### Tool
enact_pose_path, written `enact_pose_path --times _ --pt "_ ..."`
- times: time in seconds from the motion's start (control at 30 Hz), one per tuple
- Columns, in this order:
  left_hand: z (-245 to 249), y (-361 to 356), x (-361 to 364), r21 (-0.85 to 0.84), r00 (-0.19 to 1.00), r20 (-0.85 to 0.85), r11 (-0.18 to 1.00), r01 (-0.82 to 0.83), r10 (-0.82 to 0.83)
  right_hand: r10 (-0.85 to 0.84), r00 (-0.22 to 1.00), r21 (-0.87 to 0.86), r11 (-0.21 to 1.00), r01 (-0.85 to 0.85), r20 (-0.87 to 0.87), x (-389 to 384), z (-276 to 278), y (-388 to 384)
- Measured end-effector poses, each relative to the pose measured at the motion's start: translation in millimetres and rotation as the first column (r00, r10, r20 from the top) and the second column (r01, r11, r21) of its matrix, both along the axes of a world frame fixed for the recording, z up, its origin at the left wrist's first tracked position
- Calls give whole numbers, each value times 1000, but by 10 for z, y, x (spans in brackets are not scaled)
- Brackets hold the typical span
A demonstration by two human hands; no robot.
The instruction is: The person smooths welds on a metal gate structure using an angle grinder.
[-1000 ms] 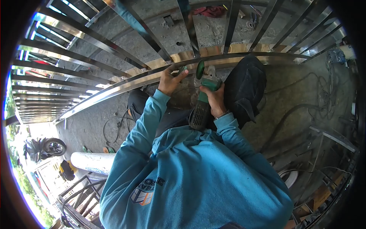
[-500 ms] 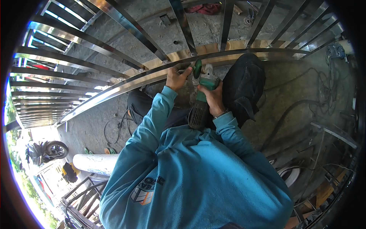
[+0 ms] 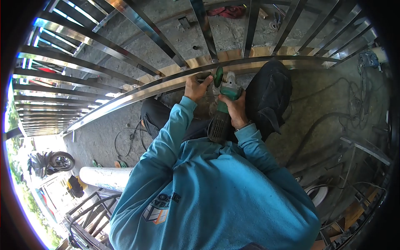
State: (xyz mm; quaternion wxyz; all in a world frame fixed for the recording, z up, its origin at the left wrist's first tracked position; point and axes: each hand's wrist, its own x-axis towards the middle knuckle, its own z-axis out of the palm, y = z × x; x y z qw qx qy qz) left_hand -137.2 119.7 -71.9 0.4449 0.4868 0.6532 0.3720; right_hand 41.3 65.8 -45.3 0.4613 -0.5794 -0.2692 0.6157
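Observation:
My right hand [image 3: 236, 107] is wrapped round the green and grey body of an angle grinder [image 3: 221, 112], which lies across my lap with its head toward the metal frame. A green disc [image 3: 218, 76] stands on edge at the grinder's head. Just left of the disc, my left hand [image 3: 197, 87] is closed, its thumb and fingers pinched near the disc's face; what they grip is too small to make out. Beyond both hands runs the shiny curved rail [image 3: 166, 82] of a barred metal frame.
Metal bars [image 3: 205, 33] fan out ahead and to the left. Cables [image 3: 354, 102] lie on the concrete floor at right. A white cylinder [image 3: 102, 177], sandals [image 3: 120, 164] and a motorcycle [image 3: 50, 162] are at left. A red cloth [image 3: 227, 11] lies beyond the bars.
The view has shifted slightly. Both hands and the grinder appear a little further right, and my left fingers have moved slightly about the disc. The grinder is still held in my right hand.

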Motion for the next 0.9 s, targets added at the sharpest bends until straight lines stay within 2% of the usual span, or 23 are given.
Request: enact_pose_path --times 0.07,0.17,0.23,0.27,0.33,0.37,0.43,0.67,0.77,0.8,0.83,0.87,0.9 --pt "-24 7 5 -3 1000 7 1000 -8 8 0 1000 1 1000 0 -5 3 4 1" --pt "-50 3 41 78 999 8 996 -44 44 -3 1000 2 1000 3 -20 2 2 2" --pt "-3 -7 76 233 989 -128 972 -39 70 -5 1000 3 1000 6 -30 4 -12 3" --pt "23 -10 86 233 989 -128 972 -39 70 -5 1000 2 1000 5 -25 1 -21 4" --pt "118 -11 104 319 962 -263 947 19 69 -2 1000 1 1000 2 -22 -7 -14 7" --pt "146 -12 109 320 962 -263 947 18 71 1 1000 -3 1000 -1 -24 -7 -4 4" --pt "184 -8 113 387 924 -374 918 84 73 4 1000 -6 1000 -4 -27 -12 -3 5" --pt "317 -40 135 395 920 -387 913 105 62 0 999 2 1000 0 -33 -13 -40 0" --pt "184 -76 64 355 943 -333 929 104 22 -5 999 -7 1000 4 -34 -17 -16 1" --pt "52 -112 22 228 998 -69 974 4 12 -13 1000 -14 1000 13 -26 -16 -13 3" --pt "-8 -144 -11 71 979 197 996 -57 41 -17 1000 -13 1000 16 -25 -11 -23 3" --pt "-66 -177 -61 71 980 198 996 -53 38 -21 1000 5 1000 21 -21 -11 -45 0" --pt "-67 -217 -107 -45 912 404 998 -53 66 -25 1000 22 999 25 -16 -11 -49 -3"
